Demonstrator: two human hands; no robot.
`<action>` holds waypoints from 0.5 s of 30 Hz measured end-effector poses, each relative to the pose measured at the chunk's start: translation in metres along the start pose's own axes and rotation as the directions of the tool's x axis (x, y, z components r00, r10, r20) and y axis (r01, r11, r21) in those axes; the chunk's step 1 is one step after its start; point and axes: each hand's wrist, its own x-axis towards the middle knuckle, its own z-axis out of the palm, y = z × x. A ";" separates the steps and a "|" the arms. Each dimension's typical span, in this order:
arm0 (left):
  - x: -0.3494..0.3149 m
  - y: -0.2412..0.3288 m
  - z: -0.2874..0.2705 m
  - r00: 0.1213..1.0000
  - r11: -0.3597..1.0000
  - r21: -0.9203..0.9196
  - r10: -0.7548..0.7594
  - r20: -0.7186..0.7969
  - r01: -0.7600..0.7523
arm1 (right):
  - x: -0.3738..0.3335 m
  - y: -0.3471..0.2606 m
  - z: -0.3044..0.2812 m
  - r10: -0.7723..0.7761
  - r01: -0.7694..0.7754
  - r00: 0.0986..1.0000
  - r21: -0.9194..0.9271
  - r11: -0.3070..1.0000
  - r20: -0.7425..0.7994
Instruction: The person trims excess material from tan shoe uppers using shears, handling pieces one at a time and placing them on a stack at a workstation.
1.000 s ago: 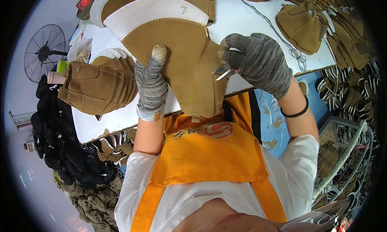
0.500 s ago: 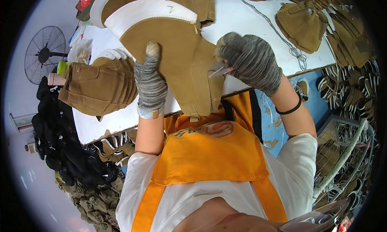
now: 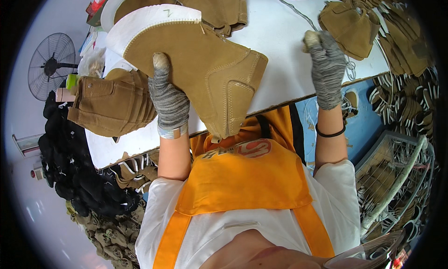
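One boot upper slants lengthwise, white edge upper-left.

The right hand has been pulled away from the brown piece and moved out to the right, near a pile of brown pieces, and the shiny blade that was seen by its fingers before is now out of sight. The brown piece has been turned a bit, so its white band has been moved left and its stitched right side is shown more fully. The left hand has been shifted a little left with it.
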 end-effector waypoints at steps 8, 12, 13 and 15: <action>0.003 0.001 -0.002 1.000 0.998 -0.050 0.024 0.008 -0.024 | -0.005 0.002 -0.024 0.364 -0.340 0.921 0.749 0.569 0.142; 0.002 0.004 0.008 1.000 0.998 -0.063 0.018 0.022 -0.017 | -0.013 -0.038 -0.031 -0.082 -0.258 0.964 0.963 -0.076 0.252; 0.000 0.006 0.010 1.000 0.997 -0.070 0.017 0.025 -0.015 | -0.016 -0.060 -0.031 -0.152 -0.243 0.961 0.969 -0.053 0.232; -0.001 0.008 0.019 0.999 0.997 -0.082 0.006 0.043 -0.002 | -0.025 -0.085 -0.036 -0.154 -0.338 0.931 0.941 -0.019 0.331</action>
